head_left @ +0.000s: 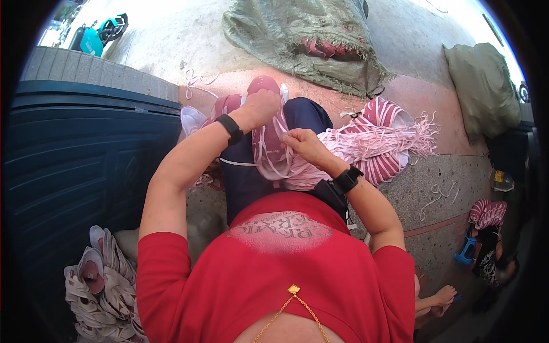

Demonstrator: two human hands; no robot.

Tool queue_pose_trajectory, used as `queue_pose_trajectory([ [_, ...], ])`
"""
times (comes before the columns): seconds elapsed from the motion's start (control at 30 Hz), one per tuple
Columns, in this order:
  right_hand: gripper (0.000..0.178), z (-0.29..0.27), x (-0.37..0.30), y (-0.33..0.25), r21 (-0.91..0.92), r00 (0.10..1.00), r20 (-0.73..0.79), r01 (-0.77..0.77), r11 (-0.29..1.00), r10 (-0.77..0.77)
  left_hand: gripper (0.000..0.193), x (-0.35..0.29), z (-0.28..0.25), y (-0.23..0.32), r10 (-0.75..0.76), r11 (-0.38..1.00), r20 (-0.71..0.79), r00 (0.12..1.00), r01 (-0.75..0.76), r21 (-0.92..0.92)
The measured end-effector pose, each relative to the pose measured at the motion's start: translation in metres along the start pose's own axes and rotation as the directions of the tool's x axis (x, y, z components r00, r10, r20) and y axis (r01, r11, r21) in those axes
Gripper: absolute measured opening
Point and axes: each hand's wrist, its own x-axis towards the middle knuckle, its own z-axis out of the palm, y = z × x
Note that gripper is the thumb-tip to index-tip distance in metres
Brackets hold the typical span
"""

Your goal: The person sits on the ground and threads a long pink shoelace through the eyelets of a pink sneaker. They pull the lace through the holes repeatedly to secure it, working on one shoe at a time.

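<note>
At the frame's upper centre we held one pink shoe [269, 147], left hand [263, 108] and right hand [307, 146] both closed on it, by lace or edge we could not tell, with two sacks [280, 28] beyond.

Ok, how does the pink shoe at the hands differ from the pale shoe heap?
The pink shoe is single; the pale shoe heap has many. The shoe is mostly pink, the heap mostly cream and white. The left hand and right hand are at the shoe, not the heap. Both are footwear.
</note>
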Motion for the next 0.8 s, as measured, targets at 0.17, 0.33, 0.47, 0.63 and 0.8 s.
queue_pose_trajectory([
  [0.17,0.026,0.000,-0.002,0.003,0.004,0.999,0.012,0.031,1.000,-0.031,0.022,0.004,-0.005,-0.015,-0.165,0.882,0.249,0.954,0.256,-0.396],
  [0.33,0.026,0.004,-0.003,0.003,-0.024,0.998,0.032,0.048,0.999,-0.047,0.024,0.009,-0.021,0.001,-0.113,0.925,0.325,0.939,0.219,-0.311],
  [0.47,0.025,0.008,-0.004,0.002,-0.100,0.997,0.039,0.077,0.992,-0.074,0.024,0.019,-0.028,0.012,-0.180,0.941,0.440,0.880,0.284,-0.182],
  [0.63,0.014,0.028,-0.006,0.002,-0.540,0.850,0.236,0.517,0.664,-0.471,0.024,0.026,-0.014,0.015,-0.181,0.933,0.464,0.867,0.300,-0.197],
  [0.8,0.015,0.026,-0.038,-0.049,-0.623,0.842,0.412,0.539,0.568,-0.348,0.027,0.019,-0.006,0.005,-0.216,0.910,0.203,0.955,0.273,-0.311],
])
